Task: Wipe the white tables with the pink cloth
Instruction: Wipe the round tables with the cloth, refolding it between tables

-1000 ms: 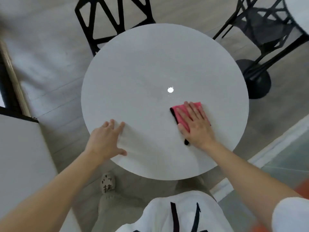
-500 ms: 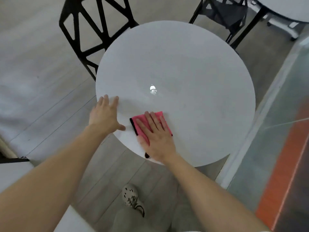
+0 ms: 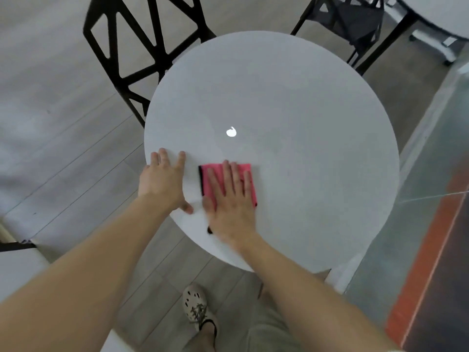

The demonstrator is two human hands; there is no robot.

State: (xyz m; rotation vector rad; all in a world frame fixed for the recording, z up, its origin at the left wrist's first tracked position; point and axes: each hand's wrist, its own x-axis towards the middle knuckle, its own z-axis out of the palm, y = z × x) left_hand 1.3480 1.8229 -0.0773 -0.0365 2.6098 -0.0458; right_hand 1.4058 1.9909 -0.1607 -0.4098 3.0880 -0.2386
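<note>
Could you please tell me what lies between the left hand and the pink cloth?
In the head view, only a narrow strip of bare white table separates the left hand from the pink cloth.

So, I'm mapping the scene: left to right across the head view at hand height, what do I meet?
The left hand, pink cloth under the right hand, bare white table, orange floor strip.

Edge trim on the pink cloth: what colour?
Black edge trim on the pink cloth; head view shows it best.

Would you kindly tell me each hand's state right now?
Left hand: open, resting flat on the white table.
Right hand: open, pressing the pink cloth flat on it.
</note>
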